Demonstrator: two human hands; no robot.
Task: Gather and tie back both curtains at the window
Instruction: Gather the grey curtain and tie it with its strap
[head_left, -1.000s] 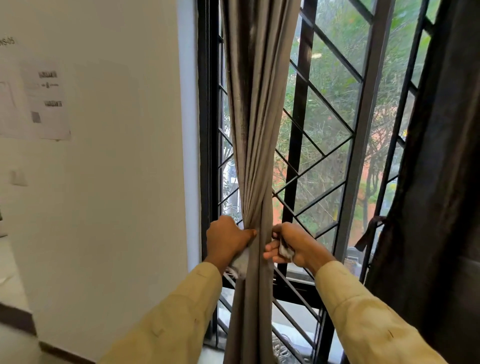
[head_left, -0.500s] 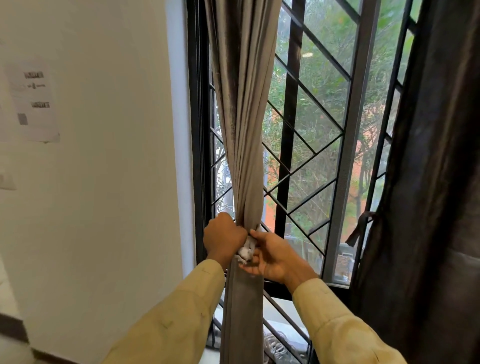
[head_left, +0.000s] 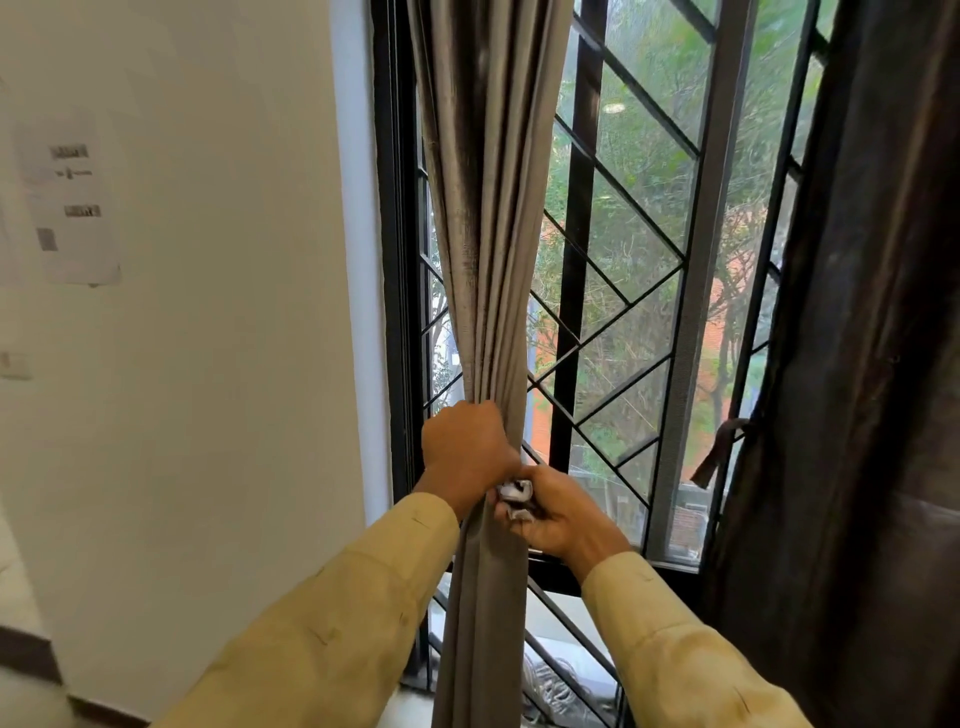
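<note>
Shift: we are bringing our right hand (head_left: 558, 512) in from the window side until it is touching our left hand (head_left: 467, 447). A second ago the two were sitting apart, one on each side of the folds.
Left fingers: we are curling them tightly round the gathered grey curtain (head_left: 488, 234), squeezing it into a narrow bundle just above the lower window frame.
Right fingers: we are pinching the pale tie-back (head_left: 515, 498), which is bunching up between both hands at the front of the bundle.
Grey curtain: it is hanging at the left side of the window grille (head_left: 623, 291), close to the wall (head_left: 208, 364), leaving most of the glass uncovered.
Dark curtain (head_left: 857, 364): it is hanging at the right edge, and a dark band (head_left: 719, 452) seems to be cinching it already, one loose end sticking out.
Meaning: we are judging that the wrap is round and the ends are meeting, so the knot on this side is being closed.
Risk: if our left grip is slackening before the knot is biting, the folds are likely spreading again.
</note>
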